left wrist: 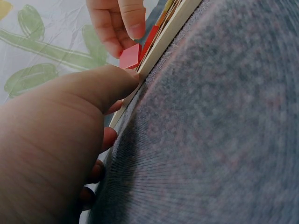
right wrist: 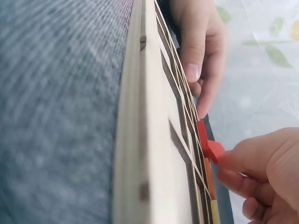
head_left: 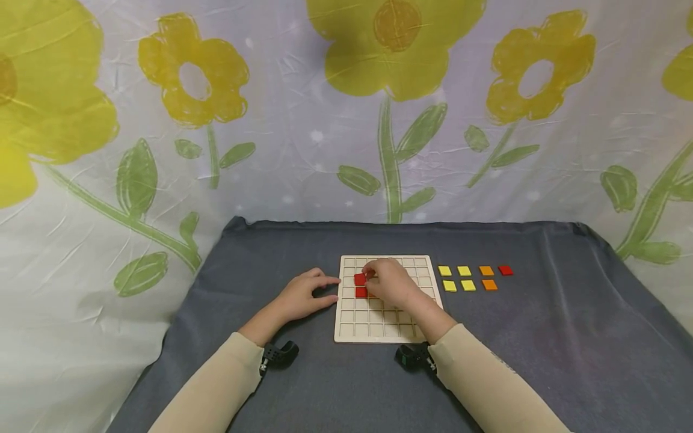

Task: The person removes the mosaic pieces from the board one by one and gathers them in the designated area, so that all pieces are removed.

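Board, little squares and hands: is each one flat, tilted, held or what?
Grid board: flat on dark cloth.
Upper red square: tilted, pinched by right hand.
Lower red square: flat in the grid.
Left hand: fingers relaxed, at the board's edge.
Four yellow squares: loose, flat.
Two orange squares: loose, flat.
Far-right red square: loose, flat.

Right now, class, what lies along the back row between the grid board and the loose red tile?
The head view shows two yellow tiles, then one orange tile, between the grid board and the loose red tile.
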Action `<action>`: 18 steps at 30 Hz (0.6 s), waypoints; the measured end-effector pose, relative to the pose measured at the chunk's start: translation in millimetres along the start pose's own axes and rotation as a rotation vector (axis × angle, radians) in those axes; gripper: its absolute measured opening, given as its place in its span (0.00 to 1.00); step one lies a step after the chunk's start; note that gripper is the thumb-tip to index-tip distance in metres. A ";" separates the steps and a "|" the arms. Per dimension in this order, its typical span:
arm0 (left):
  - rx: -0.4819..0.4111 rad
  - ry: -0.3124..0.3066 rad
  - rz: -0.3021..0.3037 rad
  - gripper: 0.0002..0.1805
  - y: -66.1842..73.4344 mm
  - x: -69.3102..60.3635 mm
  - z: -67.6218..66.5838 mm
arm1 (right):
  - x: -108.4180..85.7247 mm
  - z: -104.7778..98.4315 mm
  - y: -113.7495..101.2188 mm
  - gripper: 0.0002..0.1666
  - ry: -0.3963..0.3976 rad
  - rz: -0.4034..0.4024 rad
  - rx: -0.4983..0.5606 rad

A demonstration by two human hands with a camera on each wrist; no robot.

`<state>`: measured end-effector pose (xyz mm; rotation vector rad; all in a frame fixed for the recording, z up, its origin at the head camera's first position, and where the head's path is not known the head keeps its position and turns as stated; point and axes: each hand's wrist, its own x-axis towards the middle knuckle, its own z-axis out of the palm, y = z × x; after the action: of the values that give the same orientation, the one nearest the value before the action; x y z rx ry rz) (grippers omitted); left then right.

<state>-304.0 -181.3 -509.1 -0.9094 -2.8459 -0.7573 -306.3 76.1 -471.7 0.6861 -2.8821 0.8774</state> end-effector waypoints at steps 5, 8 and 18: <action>-0.005 -0.003 0.002 0.24 -0.3 0.3 -0.1 | -0.4 0.8 -3.1 0.14 0.007 0.003 0.006; -0.004 -0.006 0.001 0.24 0.5 0.5 -0.6 | -0.7 1.9 -4.3 0.14 0.017 0.001 -0.002; 0.001 -0.009 -0.006 0.24 0.6 1.0 -0.4 | -1.1 2.7 -3.9 0.13 0.036 0.005 -0.019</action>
<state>-304.5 -180.5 -508.3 -0.9068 -2.8576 -0.7545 -303.4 72.2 -472.1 0.6547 -2.8575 0.8533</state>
